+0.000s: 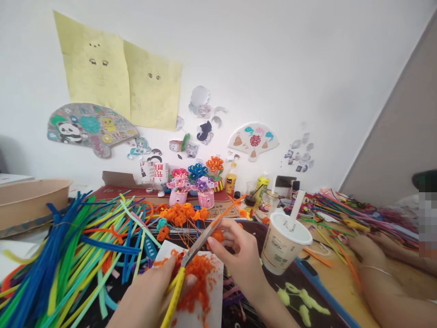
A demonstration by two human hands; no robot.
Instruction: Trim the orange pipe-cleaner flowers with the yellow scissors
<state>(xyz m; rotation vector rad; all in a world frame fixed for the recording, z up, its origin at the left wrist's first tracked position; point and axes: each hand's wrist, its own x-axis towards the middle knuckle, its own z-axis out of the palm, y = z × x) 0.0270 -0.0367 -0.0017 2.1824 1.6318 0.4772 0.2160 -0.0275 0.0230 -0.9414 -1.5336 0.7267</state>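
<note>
My left hand (146, 291) is closed around yellow-handled scissors (196, 251), whose metal blades point up and to the right. My right hand (241, 250) pinches an orange pipe-cleaner piece (217, 235) with a rounded, petal-like shape, right beside the blades. An orange strip (235, 206) runs along the blade tips; whether it joins the held piece, I cannot tell. Below both hands lies a white sheet (216, 291) scattered with orange fuzz clippings (200, 282). Finished orange pipe-cleaner flowers (182, 214) are heaped just beyond it.
Colourful pipe cleaners (78, 255) pile up at left. A white-lidded paper cup (285, 246) with a straw stands right of my right hand, near pale yellow-green pieces (300, 300). Flower pots (205, 196) and bottles (231, 180) line the wall. Another person's arm (382, 282) rests at right.
</note>
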